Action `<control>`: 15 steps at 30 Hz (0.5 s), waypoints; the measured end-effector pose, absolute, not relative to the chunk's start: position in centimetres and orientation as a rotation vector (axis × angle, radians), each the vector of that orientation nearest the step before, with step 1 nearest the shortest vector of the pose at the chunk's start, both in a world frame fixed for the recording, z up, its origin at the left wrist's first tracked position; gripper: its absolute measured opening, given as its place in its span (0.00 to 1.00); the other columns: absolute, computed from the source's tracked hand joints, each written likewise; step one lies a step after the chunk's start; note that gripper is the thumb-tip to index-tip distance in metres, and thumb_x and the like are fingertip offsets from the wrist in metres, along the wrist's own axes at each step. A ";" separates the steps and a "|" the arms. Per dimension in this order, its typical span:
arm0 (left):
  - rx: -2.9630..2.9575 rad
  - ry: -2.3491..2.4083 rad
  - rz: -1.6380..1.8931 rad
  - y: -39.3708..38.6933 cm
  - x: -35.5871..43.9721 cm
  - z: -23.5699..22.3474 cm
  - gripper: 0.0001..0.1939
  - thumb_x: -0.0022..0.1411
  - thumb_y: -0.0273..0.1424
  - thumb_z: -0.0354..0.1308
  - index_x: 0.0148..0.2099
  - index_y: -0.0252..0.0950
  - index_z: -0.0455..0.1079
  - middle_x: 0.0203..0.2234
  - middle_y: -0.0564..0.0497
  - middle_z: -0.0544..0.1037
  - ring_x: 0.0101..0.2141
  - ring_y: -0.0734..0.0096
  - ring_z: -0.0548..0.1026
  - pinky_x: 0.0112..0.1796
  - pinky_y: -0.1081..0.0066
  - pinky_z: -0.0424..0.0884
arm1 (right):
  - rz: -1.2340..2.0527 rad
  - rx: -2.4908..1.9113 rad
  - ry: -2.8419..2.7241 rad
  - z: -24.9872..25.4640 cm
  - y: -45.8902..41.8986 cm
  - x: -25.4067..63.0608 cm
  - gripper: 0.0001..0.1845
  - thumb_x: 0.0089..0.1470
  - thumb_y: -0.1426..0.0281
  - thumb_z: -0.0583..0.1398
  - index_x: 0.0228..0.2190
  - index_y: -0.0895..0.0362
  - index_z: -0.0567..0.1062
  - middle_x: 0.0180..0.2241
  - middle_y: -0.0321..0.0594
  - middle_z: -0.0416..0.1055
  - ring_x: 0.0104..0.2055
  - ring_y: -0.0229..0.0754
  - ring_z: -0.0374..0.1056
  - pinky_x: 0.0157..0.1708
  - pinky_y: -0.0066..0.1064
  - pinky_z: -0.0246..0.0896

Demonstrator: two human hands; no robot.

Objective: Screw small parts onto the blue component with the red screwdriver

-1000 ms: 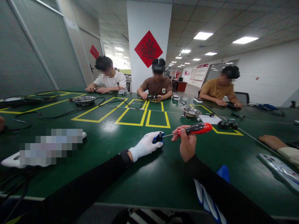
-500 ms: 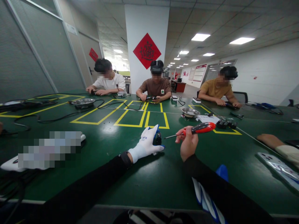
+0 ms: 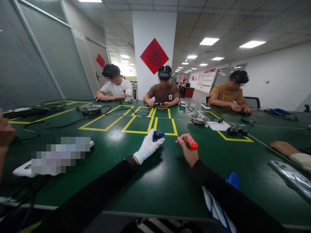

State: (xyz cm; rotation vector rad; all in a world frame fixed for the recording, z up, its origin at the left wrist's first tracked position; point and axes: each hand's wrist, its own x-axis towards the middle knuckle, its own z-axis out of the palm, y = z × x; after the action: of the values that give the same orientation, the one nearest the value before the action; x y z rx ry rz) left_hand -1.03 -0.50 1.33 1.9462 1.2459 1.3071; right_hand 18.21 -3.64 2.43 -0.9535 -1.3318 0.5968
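One small, black, rounded part (image 3: 157,134) sits in the grip of the left hand (image 3: 148,145), above the green, smooth tabletop (image 3: 160,191). The left hand wears a white knit glove with blue-coated fingers; its grip is narrow, with the part between thumb and fingers. The right hand (image 3: 189,152) is bare and apart from the part. Its grip is closed around a screwdriver with a red-and-black handle (image 3: 192,144); the handle end faces the viewer, and the shaft is mostly hidden by the fingers. A loose white-and-blue glove (image 3: 217,207) lies by the right forearm, partly covered by the black sleeve.

Beyond the hands, yellow tape outlines (image 3: 136,131) mark the tabletop. Ahead and to the right, a round, shiny metal bowl (image 3: 199,118) stands near a white paper sheet (image 3: 216,126). A row of black, block-shaped pieces (image 3: 237,130) sits just beside the sheet. Three co-workers sit along the far side.
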 end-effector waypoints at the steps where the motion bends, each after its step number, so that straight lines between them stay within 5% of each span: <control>1: 1.885 1.262 1.358 0.0 -1.6 1.5 0.18 0.59 0.44 0.54 0.44 0.37 0.61 0.35 0.50 0.75 0.36 0.68 0.74 0.40 0.67 0.69 | 0.611 -0.971 -1.377 2.3 -3.7 18.1 0.12 0.51 0.60 0.61 0.27 0.56 0.69 0.26 0.34 0.70 0.31 0.39 0.69 0.36 0.33 0.62; 7: 1.738 1.667 1.369 3.7 -6.9 2.1 0.17 0.66 0.43 0.41 0.48 0.35 0.56 0.32 0.46 0.74 0.31 0.65 0.74 0.34 0.67 0.67 | 0.682 -0.987 -1.436 1.9 -4.0 17.6 0.13 0.52 0.59 0.60 0.28 0.56 0.69 0.26 0.35 0.70 0.30 0.40 0.67 0.35 0.33 0.60; 15: 2.152 2.422 0.789 6.5 -16.9 2.3 0.18 0.62 0.45 0.47 0.45 0.37 0.63 0.39 0.43 0.74 0.40 0.55 0.72 0.37 0.67 0.63 | 0.712 -1.006 -1.438 1.1 -3.3 17.7 0.12 0.52 0.60 0.60 0.28 0.56 0.69 0.26 0.34 0.70 0.28 0.38 0.64 0.32 0.31 0.59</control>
State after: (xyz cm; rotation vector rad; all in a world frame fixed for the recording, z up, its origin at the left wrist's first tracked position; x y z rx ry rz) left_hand -16.93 6.48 2.25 2.1516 2.4220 0.7890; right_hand 17.74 -3.25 1.09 -1.0057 -1.4381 0.7120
